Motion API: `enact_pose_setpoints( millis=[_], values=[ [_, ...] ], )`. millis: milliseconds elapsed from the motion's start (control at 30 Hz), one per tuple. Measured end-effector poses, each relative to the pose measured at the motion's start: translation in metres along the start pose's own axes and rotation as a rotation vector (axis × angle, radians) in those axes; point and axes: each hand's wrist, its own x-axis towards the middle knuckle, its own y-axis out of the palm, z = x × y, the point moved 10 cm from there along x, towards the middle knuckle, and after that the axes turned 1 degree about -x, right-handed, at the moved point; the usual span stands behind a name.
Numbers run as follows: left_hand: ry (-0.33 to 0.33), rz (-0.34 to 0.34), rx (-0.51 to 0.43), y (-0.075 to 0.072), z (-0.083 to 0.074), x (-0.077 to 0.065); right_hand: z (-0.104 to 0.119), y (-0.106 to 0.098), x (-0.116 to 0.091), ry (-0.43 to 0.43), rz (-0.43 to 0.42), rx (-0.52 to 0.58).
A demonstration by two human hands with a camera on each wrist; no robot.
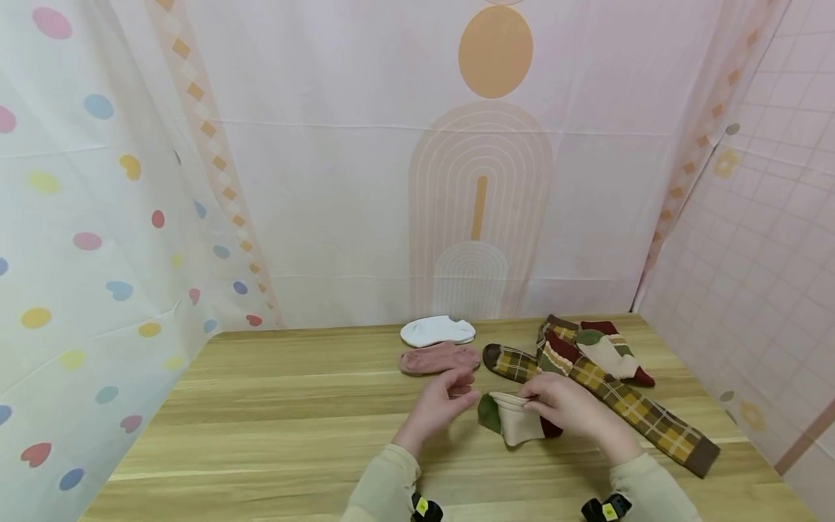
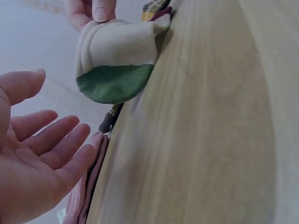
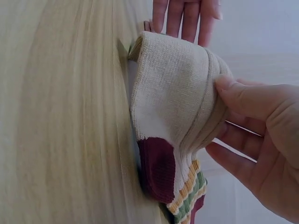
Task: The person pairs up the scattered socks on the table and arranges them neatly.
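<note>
A folded beige sock [image 1: 520,423] with a green patch and a maroon patch stands up from the wooden table. My right hand [image 1: 575,410] pinches its rolled upper edge between thumb and fingers. In the right wrist view, the beige knit [image 3: 170,79] bulges outward, with a maroon patch and a striped part below the thumb. My left hand [image 1: 435,410] hovers to the left of this sock, fingers spread and relaxed, holding nothing. Its palm [image 2: 28,182] faces the sock's green end [image 2: 114,83] across a small gap in the left wrist view.
Behind my left hand lie folded pink socks [image 1: 438,359] and, farther back, white socks [image 1: 437,331]. To the right, long plaid socks [image 1: 642,413] cross each other, with another beige, green and maroon sock [image 1: 609,351] beside them. Patterned curtains [image 1: 339,217] border the table [image 1: 274,428].
</note>
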Motion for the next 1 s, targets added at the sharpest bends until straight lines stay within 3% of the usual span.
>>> enact_pose_setpoints(
  millis=[233,733,1000],
  values=[
    [-0.001,0.014,0.055,0.006,0.003,0.0,-0.015,-0.005,-0.004,0.076,0.002,0.116],
    [0.002,0.053,0.091,0.013,0.001,0.001,-0.076,-0.038,-0.011,0.273,-0.172,0.236],
    [0.007,0.074,0.136,0.019,-0.006,-0.002,-0.104,-0.049,-0.012,0.338,-0.247,0.203]
  ],
)
